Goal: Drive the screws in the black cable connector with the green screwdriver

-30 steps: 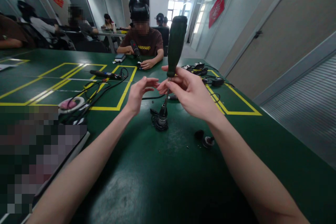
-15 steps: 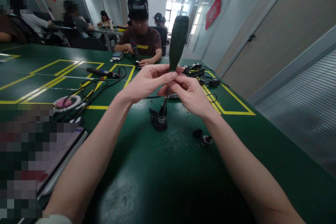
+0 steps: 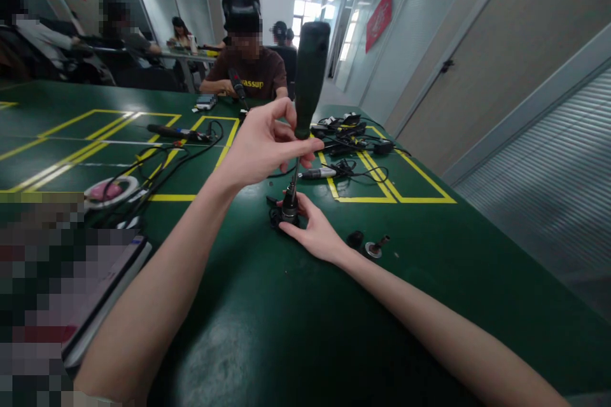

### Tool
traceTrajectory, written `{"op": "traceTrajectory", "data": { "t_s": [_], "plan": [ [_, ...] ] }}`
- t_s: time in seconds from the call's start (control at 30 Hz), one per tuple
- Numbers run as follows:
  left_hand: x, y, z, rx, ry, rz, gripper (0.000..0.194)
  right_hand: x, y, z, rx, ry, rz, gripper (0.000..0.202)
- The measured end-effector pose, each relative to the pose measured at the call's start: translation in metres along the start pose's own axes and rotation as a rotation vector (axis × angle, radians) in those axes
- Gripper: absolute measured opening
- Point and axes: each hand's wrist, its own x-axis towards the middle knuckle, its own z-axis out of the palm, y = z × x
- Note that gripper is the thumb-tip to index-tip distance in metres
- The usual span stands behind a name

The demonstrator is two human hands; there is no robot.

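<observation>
Two hands stacked. Left hand point(image 3: 258, 145) raised, thumb pointing right, digits closed around the near-upright screwdriver point(image 3: 311, 76) at the handle's base. Right hand point(image 3: 316, 229) low by the green table point(image 3: 305, 331), half-curled, thumb and fingers bracketing the black connector point(image 3: 289, 208) under the screwdriver's shaft.

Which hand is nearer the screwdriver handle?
Left. The left hand is at the lower end of the screwdriver handle; the right hand is below, at the black cylindrical part.
</observation>
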Motion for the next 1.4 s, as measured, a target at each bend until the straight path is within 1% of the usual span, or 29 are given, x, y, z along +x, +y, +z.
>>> {"op": "traceTrajectory", "data": {
  "t_s": [0.13, 0.23, 0.3, 0.37, 0.43, 0.5, 0.63, 0.73, 1.0, 1.17, 1.27, 1.4],
  "plan": [
    [0.002, -0.002, -0.002, -0.036, -0.002, -0.024, 0.037, 0.003, 0.003, -0.001, -0.005, 0.010, 0.003, 0.038],
    [0.002, 0.001, -0.008, -0.053, -0.022, -0.054, 0.041, 0.004, 0.005, -0.002, -0.015, 0.013, 0.007, 0.033],
    [0.001, 0.005, -0.013, -0.049, -0.061, -0.089, 0.041, 0.003, 0.006, -0.002, -0.021, 0.014, 0.008, 0.032],
    [0.000, 0.009, -0.018, -0.036, -0.097, -0.133, 0.035, 0.003, 0.007, -0.002, -0.029, 0.014, 0.004, 0.032],
    [-0.002, 0.012, -0.021, -0.039, -0.094, -0.158, 0.032, 0.002, 0.007, -0.001, -0.038, 0.019, -0.002, 0.030],
    [-0.003, 0.014, -0.023, -0.036, -0.102, -0.157, 0.033, 0.001, 0.008, -0.001, -0.046, 0.024, -0.008, 0.029],
    [-0.004, 0.016, -0.022, 0.038, -0.179, -0.099, 0.040, 0.000, 0.007, 0.000, -0.058, 0.031, -0.020, 0.028],
    [-0.004, 0.016, -0.021, 0.078, -0.150, -0.068, 0.041, 0.000, 0.007, 0.000, -0.063, 0.036, -0.022, 0.029],
    [-0.003, 0.018, -0.017, 0.144, -0.126, -0.151, 0.048, 0.001, 0.015, 0.001, -0.066, 0.048, -0.028, 0.031],
    [-0.002, 0.013, -0.016, 0.154, -0.100, -0.157, 0.047, 0.001, 0.016, 0.001, -0.071, 0.049, -0.036, 0.031],
    [-0.002, 0.013, -0.018, 0.161, -0.121, -0.174, 0.044, 0.001, 0.015, 0.001, -0.076, 0.050, -0.040, 0.031],
    [-0.003, 0.016, -0.025, 0.180, -0.196, -0.208, 0.042, 0.001, 0.014, 0.000, -0.077, 0.049, -0.044, 0.031]
  ]
}}
